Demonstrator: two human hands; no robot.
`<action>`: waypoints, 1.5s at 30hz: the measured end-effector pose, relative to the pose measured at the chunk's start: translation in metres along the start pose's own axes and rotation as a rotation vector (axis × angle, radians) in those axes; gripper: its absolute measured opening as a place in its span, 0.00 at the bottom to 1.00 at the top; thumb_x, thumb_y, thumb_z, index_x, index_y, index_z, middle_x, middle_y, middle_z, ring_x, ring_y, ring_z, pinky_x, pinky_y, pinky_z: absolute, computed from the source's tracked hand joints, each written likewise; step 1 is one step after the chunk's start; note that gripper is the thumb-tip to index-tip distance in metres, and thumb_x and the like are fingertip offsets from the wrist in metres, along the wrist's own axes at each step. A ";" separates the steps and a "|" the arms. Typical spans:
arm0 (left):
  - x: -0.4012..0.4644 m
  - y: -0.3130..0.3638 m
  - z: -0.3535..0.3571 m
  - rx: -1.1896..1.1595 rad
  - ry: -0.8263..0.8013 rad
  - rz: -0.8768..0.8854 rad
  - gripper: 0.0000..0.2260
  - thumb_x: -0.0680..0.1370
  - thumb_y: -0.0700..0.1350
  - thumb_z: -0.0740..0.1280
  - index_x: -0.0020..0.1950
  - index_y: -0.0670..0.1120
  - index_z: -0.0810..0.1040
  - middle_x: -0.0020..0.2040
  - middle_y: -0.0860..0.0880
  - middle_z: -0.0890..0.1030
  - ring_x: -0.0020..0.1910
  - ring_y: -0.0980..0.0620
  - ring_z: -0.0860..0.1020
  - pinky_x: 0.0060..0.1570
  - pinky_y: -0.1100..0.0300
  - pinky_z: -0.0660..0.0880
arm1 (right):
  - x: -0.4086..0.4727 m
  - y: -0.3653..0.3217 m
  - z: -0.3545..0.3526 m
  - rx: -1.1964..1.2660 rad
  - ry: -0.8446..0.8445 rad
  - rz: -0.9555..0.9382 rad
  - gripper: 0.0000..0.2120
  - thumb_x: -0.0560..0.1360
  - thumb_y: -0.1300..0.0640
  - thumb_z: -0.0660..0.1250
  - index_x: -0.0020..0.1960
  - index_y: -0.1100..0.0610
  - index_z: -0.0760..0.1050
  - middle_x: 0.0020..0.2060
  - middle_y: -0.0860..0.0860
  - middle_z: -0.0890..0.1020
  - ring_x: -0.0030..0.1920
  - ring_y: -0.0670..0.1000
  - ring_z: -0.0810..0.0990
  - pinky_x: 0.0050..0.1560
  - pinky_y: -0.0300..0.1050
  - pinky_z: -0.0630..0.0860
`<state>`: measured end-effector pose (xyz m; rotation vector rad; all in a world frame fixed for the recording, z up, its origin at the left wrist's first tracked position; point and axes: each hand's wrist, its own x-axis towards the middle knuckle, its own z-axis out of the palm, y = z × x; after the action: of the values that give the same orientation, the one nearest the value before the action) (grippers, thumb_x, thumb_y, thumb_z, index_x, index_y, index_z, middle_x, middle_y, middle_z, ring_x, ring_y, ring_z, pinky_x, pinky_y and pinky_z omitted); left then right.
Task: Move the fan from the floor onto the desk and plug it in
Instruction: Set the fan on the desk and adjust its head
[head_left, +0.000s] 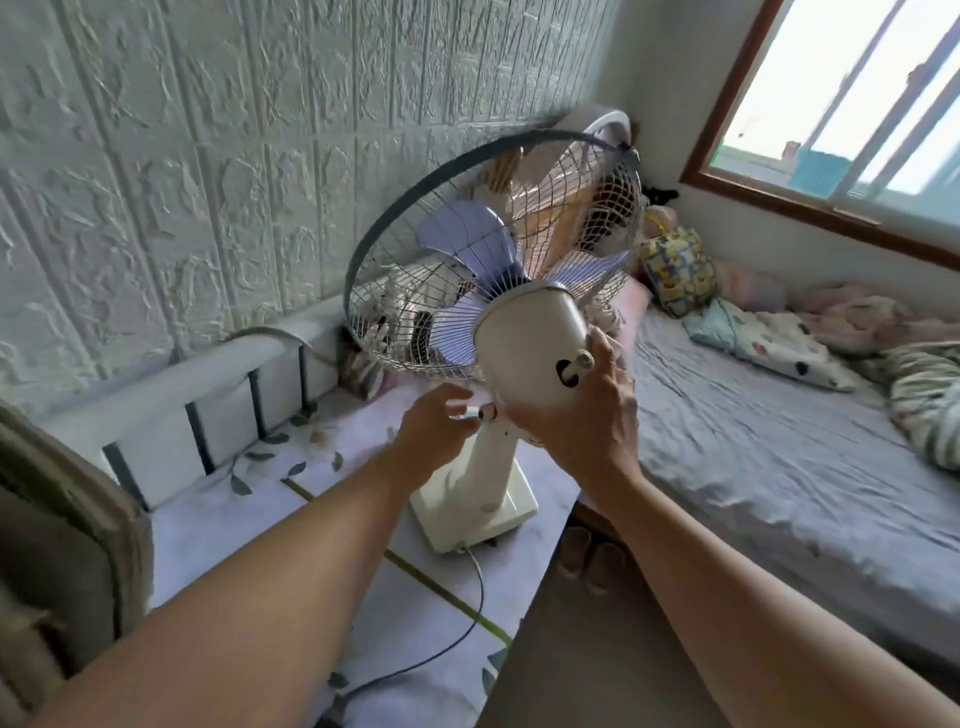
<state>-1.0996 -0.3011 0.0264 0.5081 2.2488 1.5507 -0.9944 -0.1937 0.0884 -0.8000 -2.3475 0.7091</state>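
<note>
A cream table fan (524, 358) with pale purple blades and a wire cage stands upright on the desk (249, 519), which has a white leaf-patterned cover. Its square base (498, 512) rests near the desk's right edge. My right hand (587, 415) cups the underside and right side of the motor housing. My left hand (436, 431) pinches a small white knob at the fan's neck. The fan's dark cord (457, 623) trails from the base across the desk toward me; its plug is out of sight.
A textured white wall runs along the desk's far side, with a low metal rail (208, 395) in front of it. A bed (779, 441) with grey sheet, pillows and blankets lies right. Slippers (592, 558) sit on the floor between. A window is upper right.
</note>
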 end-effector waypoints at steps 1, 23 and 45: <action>0.003 0.001 0.002 0.001 0.003 0.031 0.13 0.73 0.36 0.69 0.57 0.38 0.78 0.58 0.40 0.81 0.58 0.43 0.79 0.58 0.53 0.75 | 0.000 0.000 0.001 0.001 0.003 0.002 0.53 0.55 0.41 0.77 0.73 0.49 0.55 0.60 0.54 0.73 0.60 0.56 0.72 0.49 0.44 0.66; 0.035 0.006 0.022 -0.239 0.025 -0.238 0.09 0.76 0.37 0.62 0.37 0.46 0.71 0.34 0.46 0.77 0.28 0.51 0.78 0.29 0.62 0.78 | -0.003 -0.001 -0.001 0.017 0.033 0.043 0.48 0.53 0.43 0.75 0.70 0.44 0.58 0.51 0.51 0.70 0.54 0.56 0.73 0.45 0.45 0.66; 0.022 -0.003 0.017 0.002 0.051 0.039 0.05 0.72 0.41 0.69 0.45 0.39 0.79 0.38 0.45 0.83 0.37 0.49 0.79 0.46 0.56 0.78 | -0.001 -0.006 0.001 0.025 0.039 0.075 0.50 0.52 0.42 0.75 0.70 0.44 0.59 0.57 0.53 0.74 0.56 0.56 0.73 0.50 0.49 0.73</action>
<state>-1.1111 -0.2775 0.0157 0.5218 2.2919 1.5981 -0.9964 -0.1987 0.0910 -0.8873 -2.2796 0.7468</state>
